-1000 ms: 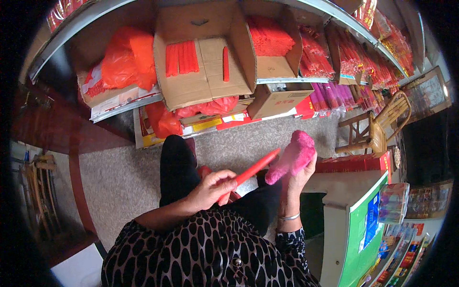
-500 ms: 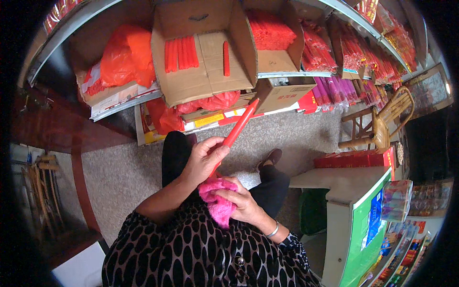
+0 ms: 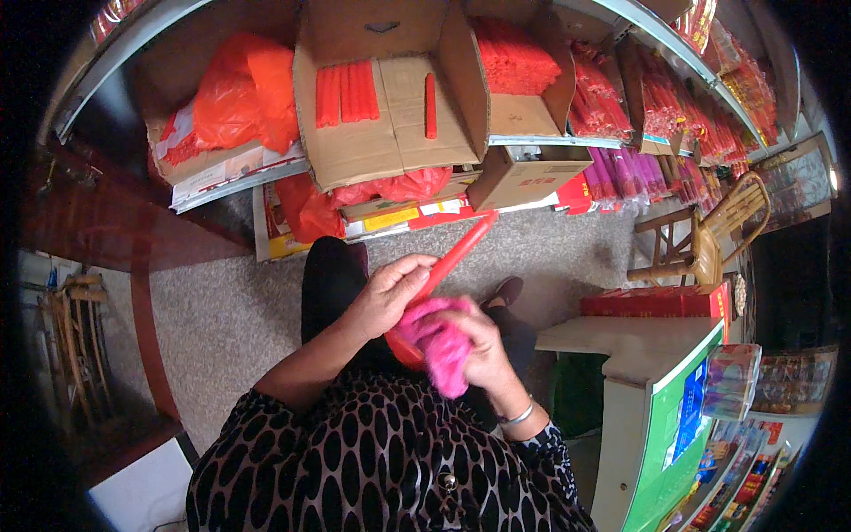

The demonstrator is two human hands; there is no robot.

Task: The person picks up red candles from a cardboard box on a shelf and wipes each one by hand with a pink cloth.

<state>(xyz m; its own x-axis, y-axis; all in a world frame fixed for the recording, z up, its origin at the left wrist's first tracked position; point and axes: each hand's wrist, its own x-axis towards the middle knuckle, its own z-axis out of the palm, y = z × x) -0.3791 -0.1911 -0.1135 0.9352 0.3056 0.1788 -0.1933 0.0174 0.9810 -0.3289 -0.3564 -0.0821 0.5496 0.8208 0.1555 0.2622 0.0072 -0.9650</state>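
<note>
A long red candle (image 3: 463, 250) slants up and to the right in front of my body. My left hand (image 3: 383, 300) is closed round its middle, thumb on top. My right hand (image 3: 487, 348) grips a bright pink cloth (image 3: 443, 344), which is bunched against the candle's lower part and partly covers it. Ahead, an open cardboard box (image 3: 399, 160) holds several red candles (image 3: 347, 93) side by side at its left and one single candle (image 3: 431, 106) at its right.
Orange-red plastic bags (image 3: 248, 93) fill the box at the left. More boxes with packed red sticks (image 3: 519, 58) line the shelf to the right. A bamboo chair (image 3: 709, 239) stands at the right, beyond a white counter (image 3: 625, 443) with a green front.
My right hand and the pink cloth have moved up and to the right along the candle. The candle's far end has tipped lower and to the right.
</note>
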